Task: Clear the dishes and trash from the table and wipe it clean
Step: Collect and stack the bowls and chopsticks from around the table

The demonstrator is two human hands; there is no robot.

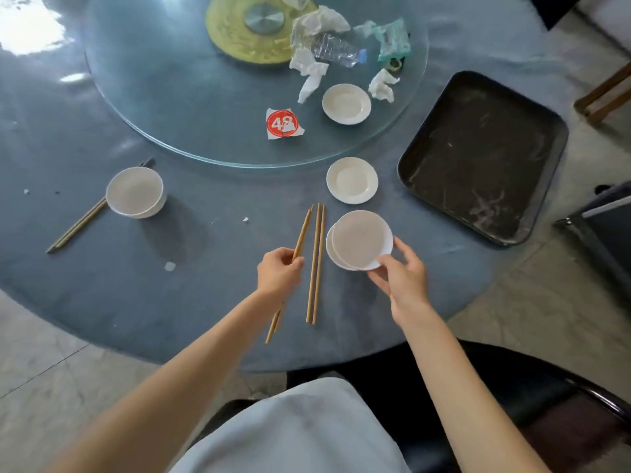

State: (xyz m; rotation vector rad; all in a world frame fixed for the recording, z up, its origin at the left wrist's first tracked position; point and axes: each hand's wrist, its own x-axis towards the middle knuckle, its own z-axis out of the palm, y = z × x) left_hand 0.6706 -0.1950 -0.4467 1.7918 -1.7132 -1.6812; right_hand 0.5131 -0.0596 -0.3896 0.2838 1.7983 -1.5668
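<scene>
The round table (pixel 143 302) with its blue cloth serves as the landmark; its near rim curves just in front of the person's pale shirt, with a dark chair (pixel 532 397) at the rim's right. Just inside that rim the left hand (pixel 278 273) has its fingers curled round one pair of chopsticks (pixel 302 233), whose lower ends reach back toward the edge. Touching none of these, a second pair of chopsticks (pixel 317 264) lies flat on the cloth just to the right. Beside it the right hand (pixel 401 273) pinches the near rim of two stacked white bowls (pixel 360 240), thumb on top and fingers beneath, the stack tilted.

Left of the hands the cloth is bare apart from small crumbs (pixel 245 219) and a scrap (pixel 169 266). Farther left another white bowl (pixel 135 192) sits on a third pair of chopsticks (pixel 76 227). Beyond the stack stands a small white saucer (pixel 352 180), and at the table's right edge a black tray (pixel 485 155) lies, partly overhanging the rim.

Toward the table's middle a glass turntable (pixel 177 97) carries a red numbered card (pixel 284 124), a second saucer (pixel 346 104), crumpled tissues (pixel 309 73), a crushed plastic bottle (pixel 336 49) and a green wrapper (pixel 392 39).
</scene>
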